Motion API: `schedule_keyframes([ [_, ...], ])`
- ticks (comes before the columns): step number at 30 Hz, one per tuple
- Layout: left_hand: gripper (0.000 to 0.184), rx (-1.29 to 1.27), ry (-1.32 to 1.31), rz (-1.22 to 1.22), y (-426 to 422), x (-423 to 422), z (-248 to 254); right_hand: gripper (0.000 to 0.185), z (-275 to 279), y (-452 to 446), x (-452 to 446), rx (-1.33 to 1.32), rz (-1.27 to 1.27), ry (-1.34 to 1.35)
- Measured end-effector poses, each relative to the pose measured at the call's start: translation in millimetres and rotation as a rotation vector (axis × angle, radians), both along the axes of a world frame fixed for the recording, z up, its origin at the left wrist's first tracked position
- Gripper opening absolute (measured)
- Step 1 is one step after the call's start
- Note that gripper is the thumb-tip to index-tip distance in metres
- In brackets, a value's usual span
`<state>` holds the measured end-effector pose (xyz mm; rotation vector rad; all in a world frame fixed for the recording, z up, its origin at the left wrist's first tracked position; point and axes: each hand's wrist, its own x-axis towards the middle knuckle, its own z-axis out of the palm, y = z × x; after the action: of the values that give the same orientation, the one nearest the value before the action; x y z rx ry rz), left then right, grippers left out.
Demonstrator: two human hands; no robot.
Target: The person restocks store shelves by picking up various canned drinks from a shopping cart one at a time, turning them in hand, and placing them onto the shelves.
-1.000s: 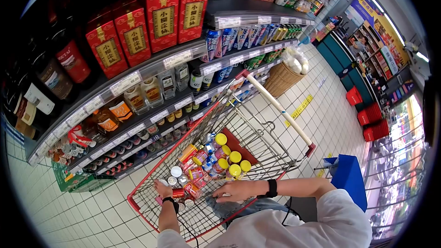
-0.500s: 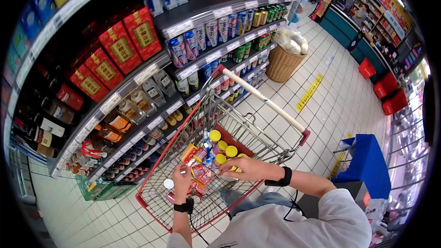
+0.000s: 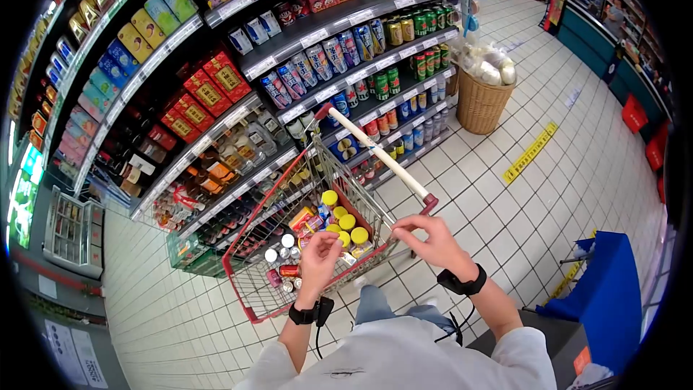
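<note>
The shopping cart [image 3: 249, 238] stands in front of me, its basket loaded with groceries. Over its near side is my left hand [image 3: 320, 256], fingers curled in; whatever it holds, if anything, is hidden. Jars with yellow lids [image 3: 346, 222] sit just beyond and beside that hand. My right hand [image 3: 431, 242] is above the cart's right edge, below the white push handle [image 3: 382, 155]. Its fingers are bent and loosely apart, and nothing shows in them; contact with the cart's wire is unclear. White-capped containers [image 3: 271, 255] and a red can [image 3: 290, 271] lie left of my left hand.
Shelves of drink cans [image 3: 317, 61] and red gift boxes [image 3: 209, 94] rise close behind the cart. A wicker basket [image 3: 485, 105] stands at the shelf end. A blue covered stand [image 3: 610, 303] is near my right side. A freezer cabinet [image 3: 74, 235] stands far left.
My right hand has moved right, away from the yellow-lidded jars. My left hand has come over beside them. The view has shifted, showing more shelving on the left.
</note>
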<state>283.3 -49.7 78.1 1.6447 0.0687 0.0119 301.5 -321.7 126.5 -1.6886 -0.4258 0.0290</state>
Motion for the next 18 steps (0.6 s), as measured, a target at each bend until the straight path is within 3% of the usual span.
schedule_keyframes([
  [8, 0.014, 0.034, 0.015, -0.105, -71, 4, 28, 0.015, -6, -66, -2, 0.145, -0.146, 0.002],
  [18, 0.012, -0.124, -0.061, -0.286, -136, 99, 10, 0.013, 19, -122, 36, -0.030, -0.349, -0.027],
])
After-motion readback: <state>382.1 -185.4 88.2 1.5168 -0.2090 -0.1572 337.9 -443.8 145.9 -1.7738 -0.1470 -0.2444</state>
